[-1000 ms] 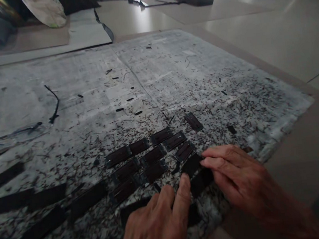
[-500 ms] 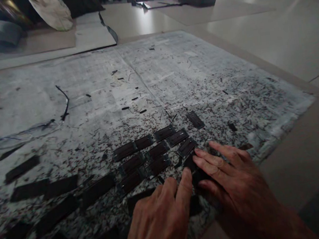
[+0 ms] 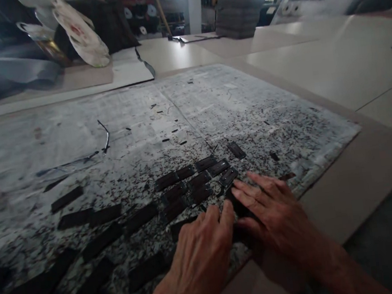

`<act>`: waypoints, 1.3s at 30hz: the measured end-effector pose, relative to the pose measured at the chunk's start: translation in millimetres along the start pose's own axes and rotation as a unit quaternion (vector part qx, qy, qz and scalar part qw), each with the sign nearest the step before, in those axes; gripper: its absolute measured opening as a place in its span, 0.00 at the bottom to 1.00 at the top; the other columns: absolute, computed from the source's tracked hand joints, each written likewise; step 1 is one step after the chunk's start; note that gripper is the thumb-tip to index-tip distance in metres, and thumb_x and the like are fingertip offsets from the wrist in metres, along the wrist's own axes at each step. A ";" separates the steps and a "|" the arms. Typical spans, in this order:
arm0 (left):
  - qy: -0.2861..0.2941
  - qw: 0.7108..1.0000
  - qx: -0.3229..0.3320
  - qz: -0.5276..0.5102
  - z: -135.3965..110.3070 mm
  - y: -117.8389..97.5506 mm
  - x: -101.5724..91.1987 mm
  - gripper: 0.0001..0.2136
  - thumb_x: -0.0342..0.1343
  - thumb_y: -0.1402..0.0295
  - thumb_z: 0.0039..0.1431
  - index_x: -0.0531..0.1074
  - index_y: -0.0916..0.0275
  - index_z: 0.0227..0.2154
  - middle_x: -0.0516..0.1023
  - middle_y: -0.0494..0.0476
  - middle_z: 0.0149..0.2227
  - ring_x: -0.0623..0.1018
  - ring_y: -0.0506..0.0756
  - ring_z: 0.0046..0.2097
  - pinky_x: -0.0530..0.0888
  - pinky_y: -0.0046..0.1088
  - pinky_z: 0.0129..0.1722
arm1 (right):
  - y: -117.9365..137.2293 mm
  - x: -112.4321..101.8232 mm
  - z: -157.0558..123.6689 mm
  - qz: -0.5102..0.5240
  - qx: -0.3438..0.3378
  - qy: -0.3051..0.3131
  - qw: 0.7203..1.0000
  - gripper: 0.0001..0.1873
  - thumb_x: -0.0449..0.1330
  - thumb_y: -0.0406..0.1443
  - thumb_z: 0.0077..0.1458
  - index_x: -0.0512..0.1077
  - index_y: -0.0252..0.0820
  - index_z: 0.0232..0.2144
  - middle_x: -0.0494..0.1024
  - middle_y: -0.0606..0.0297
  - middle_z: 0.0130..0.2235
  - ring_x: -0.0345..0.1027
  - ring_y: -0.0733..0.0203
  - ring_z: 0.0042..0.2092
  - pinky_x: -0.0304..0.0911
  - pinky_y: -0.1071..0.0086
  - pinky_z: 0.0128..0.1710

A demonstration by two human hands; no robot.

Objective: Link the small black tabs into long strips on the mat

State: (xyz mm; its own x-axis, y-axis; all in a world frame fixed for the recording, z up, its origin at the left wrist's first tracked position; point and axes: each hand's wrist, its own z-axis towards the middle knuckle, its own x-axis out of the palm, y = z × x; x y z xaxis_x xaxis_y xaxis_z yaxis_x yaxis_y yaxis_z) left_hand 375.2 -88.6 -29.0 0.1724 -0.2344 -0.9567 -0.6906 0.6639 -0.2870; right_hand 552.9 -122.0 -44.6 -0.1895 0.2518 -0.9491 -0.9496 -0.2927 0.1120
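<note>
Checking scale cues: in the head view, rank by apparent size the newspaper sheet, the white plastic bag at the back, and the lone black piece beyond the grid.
1. newspaper sheet, by far the largest
2. white plastic bag, though it lies farther off
3. lone black piece, smallest

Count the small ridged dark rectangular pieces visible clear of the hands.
10: nine small ridged dark rectangular pieces clustered in three rows just beyond both hands, and one lone piece farther up the speckled grey sheet. More may lie hidden under the left hand and right hand.

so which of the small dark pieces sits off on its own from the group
The small dark piece at the far right, beyond the right hand. It lies angled with bare paper around it, while the others sit packed in rows.
</note>
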 end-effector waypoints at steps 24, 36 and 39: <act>-0.024 0.876 -0.127 -0.464 7.6 0.9 -13.7 0.28 0.52 0.73 0.53 0.54 0.54 0.57 0.62 0.53 0.58 0.63 0.57 0.57 0.59 0.38 0.58 | 22.5 -29.5 27.8 0.381 0.064 -0.017 0.922 0.08 0.58 0.31 0.53 0.72 0.44 0.37 0.75 0.65 0.38 0.69 0.62 0.40 0.64 0.70 0.41; -0.022 0.867 -0.137 -0.478 10.9 6.1 -17.2 0.11 0.48 0.62 0.60 0.71 0.60 0.27 0.68 0.44 0.22 0.65 0.46 0.26 0.61 0.20 0.26 | 10.4 -21.5 25.4 0.468 0.219 0.063 0.854 0.06 0.57 0.38 0.53 0.71 0.42 0.30 0.74 0.70 0.27 0.67 0.66 0.30 0.63 0.76 0.28; -0.015 0.880 -0.133 -0.456 11.7 5.4 -15.7 0.11 0.47 0.65 0.60 0.70 0.60 0.26 0.70 0.44 0.24 0.67 0.47 0.28 0.61 0.20 0.27 | 5.8 -22.9 28.5 0.456 0.198 0.100 0.862 0.05 0.57 0.36 0.52 0.72 0.42 0.29 0.74 0.70 0.26 0.66 0.66 0.29 0.62 0.76 0.28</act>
State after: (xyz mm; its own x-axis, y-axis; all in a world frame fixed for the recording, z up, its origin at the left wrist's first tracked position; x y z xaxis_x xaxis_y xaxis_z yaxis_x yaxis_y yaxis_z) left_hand 377.1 -73.0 -16.0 0.7553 -0.5620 -0.3370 -0.3950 0.0199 -0.9185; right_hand 544.6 -103.2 -13.9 -0.8934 -0.0927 -0.4397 -0.4459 0.0629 0.8929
